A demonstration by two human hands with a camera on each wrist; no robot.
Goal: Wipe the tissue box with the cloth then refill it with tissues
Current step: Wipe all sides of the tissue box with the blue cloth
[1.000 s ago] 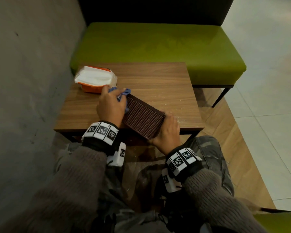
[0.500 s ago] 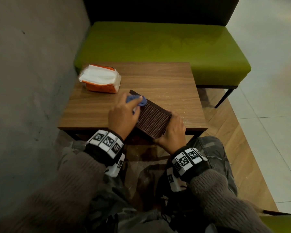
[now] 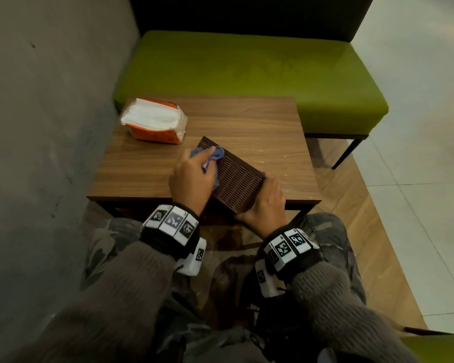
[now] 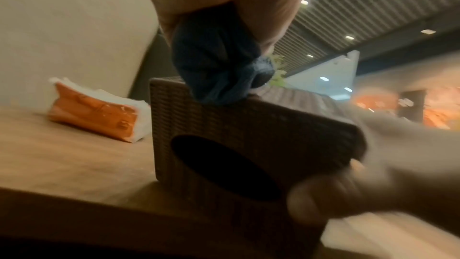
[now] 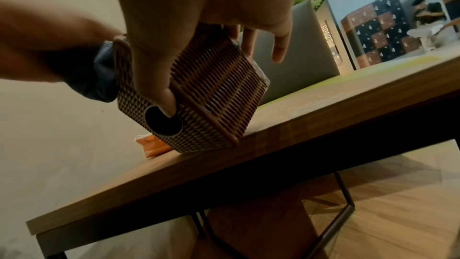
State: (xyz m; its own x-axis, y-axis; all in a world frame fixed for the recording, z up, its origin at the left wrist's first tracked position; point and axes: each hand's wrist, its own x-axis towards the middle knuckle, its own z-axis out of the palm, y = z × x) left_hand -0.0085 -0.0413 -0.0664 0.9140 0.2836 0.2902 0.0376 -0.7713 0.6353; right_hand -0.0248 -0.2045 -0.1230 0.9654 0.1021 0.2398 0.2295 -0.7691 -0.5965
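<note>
Head view: left hand (image 3: 189, 180) pinches cloth (image 3: 210, 155) at 11 o'clock; right hand (image 3: 266, 203) grips rigid, light-looking tissue box (image 3: 236, 179) (hold its ends).

From the head camera my left hand (image 3: 190, 179) covers most of the blue cloth (image 3: 215, 154) and one long edge of the woven tissue box (image 3: 235, 179), and I cannot see the box's oval opening there. My right hand (image 3: 266, 203) hides the near corner. The left wrist picture smears that hand into a pale blur (image 4: 373, 174), fingers indistinct. In the right wrist view the box blocks nearly all of the orange tissue pack (image 5: 154, 148).
</note>
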